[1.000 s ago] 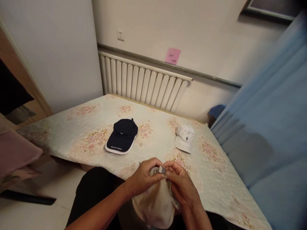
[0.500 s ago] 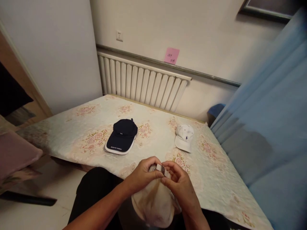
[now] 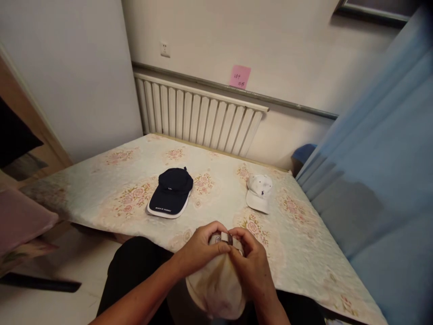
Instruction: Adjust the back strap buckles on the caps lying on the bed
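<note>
A beige cap (image 3: 216,289) hangs over my lap with its back strap (image 3: 224,238) facing up. My left hand (image 3: 206,243) pinches the strap from the left, next to a small metal eyelet or buckle part. From the other side my right hand (image 3: 250,253) grips the strap's other end, thumb and fingers pressed together. The two hands nearly touch at the strap. Beyond them on the bed lie a dark navy cap (image 3: 172,187) with a white-edged brim, to the left, and a white cap (image 3: 260,192) with a small dark logo, to the right.
The caps rest on a bed with a floral cover (image 3: 216,212). A white radiator (image 3: 199,115) stands along its far side, below a pink note (image 3: 240,76) on the wall. A blue curtain (image 3: 379,180) hangs at the right. Pink cloth (image 3: 23,216) shows at the left.
My right hand has shifted slightly and its thumb has come closer to my left thumb at the strap. The strap lies a little flatter. The other caps stay put.
</note>
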The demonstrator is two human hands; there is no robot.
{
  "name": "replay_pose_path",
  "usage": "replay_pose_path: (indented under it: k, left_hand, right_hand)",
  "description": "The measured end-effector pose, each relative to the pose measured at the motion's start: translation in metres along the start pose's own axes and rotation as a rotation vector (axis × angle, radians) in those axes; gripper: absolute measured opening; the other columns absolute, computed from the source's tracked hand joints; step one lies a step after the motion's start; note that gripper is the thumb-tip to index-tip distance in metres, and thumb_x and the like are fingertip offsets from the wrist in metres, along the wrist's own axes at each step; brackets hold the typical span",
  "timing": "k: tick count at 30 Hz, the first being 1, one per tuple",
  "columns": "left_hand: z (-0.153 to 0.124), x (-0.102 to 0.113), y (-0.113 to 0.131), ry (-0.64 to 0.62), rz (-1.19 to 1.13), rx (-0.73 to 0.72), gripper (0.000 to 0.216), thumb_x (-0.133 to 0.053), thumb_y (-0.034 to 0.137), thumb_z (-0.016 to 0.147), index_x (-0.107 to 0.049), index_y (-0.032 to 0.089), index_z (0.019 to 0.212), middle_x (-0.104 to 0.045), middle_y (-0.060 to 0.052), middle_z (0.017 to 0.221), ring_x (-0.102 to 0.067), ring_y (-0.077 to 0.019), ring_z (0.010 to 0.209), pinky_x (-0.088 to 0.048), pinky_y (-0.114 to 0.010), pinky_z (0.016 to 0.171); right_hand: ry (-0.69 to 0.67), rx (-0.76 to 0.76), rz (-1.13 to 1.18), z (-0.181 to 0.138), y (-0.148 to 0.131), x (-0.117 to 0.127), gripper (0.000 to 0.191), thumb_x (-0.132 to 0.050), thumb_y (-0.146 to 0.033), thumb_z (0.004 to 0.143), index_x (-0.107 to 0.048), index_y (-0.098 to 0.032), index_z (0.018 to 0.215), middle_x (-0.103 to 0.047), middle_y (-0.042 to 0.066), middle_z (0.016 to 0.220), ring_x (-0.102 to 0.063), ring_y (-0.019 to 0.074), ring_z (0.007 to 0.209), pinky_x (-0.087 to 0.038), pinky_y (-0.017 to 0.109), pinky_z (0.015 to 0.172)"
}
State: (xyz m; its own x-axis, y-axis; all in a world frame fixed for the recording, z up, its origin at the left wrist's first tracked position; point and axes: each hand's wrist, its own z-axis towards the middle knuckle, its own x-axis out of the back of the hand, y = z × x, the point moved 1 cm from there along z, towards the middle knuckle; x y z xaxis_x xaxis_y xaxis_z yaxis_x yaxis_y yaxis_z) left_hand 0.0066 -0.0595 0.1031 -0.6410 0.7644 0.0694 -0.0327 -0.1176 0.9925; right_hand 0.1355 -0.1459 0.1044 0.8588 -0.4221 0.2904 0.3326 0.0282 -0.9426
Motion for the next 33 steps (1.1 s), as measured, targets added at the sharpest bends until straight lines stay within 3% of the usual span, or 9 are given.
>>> replay_pose_path:
  k: [7,10,22,25,28,33]
  left_hand:
    - [0.001,0.0,0.0,0.074,0.11,-0.019,0.02,-0.051,0.037,0.082,-0.055,0.017,0.08,-0.053,0.002,0.072,-0.045,-0.0111,0.068,-0.034,-0.023,0.063]
    - [0.002,0.0,0.002,0.049,0.127,0.005,0.021,-0.049,0.036,0.082,-0.054,0.017,0.075,-0.048,0.004,0.067,-0.041,-0.0106,0.064,-0.033,-0.023,0.061]
    - [0.002,0.01,0.014,-0.149,-0.06,0.244,0.019,-0.051,0.032,0.074,-0.045,0.017,0.064,-0.034,0.007,0.058,-0.026,-0.0071,0.053,-0.019,-0.021,0.049]
    - [0.002,0.015,0.017,-0.16,-0.08,0.259,0.018,-0.052,0.032,0.074,-0.049,0.017,0.065,-0.046,0.005,0.063,-0.032,-0.0068,0.054,-0.023,-0.02,0.05]
    - [0.001,0.021,0.021,-0.157,-0.155,0.261,0.017,-0.053,0.031,0.074,-0.052,0.017,0.066,-0.061,0.0,0.086,-0.043,-0.0081,0.062,-0.03,-0.02,0.054]
    - [-0.002,0.029,0.024,-0.12,-0.188,0.212,0.014,-0.053,0.027,0.073,-0.054,0.016,0.064,-0.066,-0.004,0.097,-0.053,-0.013,0.077,-0.038,-0.023,0.065]
  right_hand:
    - [-0.002,0.015,-0.029,0.0,-0.004,0.0,0.02,-0.057,-0.015,0.071,-0.061,-0.022,0.089,-0.065,0.003,0.085,-0.059,0.02,0.081,-0.045,0.031,0.073]
    - [-0.034,0.035,-0.043,0.001,-0.007,0.0,0.019,-0.056,-0.014,0.071,-0.062,-0.022,0.088,-0.065,0.003,0.085,-0.059,0.02,0.082,-0.044,0.031,0.075]
    - [-0.102,0.02,-0.089,0.001,-0.004,0.004,0.012,-0.056,-0.015,0.069,-0.059,-0.021,0.078,-0.055,-0.002,0.068,-0.049,0.0134,0.061,-0.038,0.025,0.057]
    - [-0.112,0.034,-0.101,0.002,-0.003,0.006,0.01,-0.056,-0.015,0.069,-0.058,-0.021,0.077,-0.053,-0.003,0.064,-0.046,0.0124,0.059,-0.036,0.024,0.055]
    - [-0.123,0.031,-0.102,0.003,-0.003,0.008,0.01,-0.055,-0.015,0.069,-0.058,-0.021,0.075,-0.051,-0.004,0.062,-0.044,0.0118,0.057,-0.033,0.023,0.053]
    - [-0.13,0.004,-0.114,0.004,-0.003,0.012,0.01,-0.054,-0.015,0.069,-0.057,-0.022,0.075,-0.05,-0.005,0.061,-0.044,0.011,0.056,-0.034,0.023,0.053]
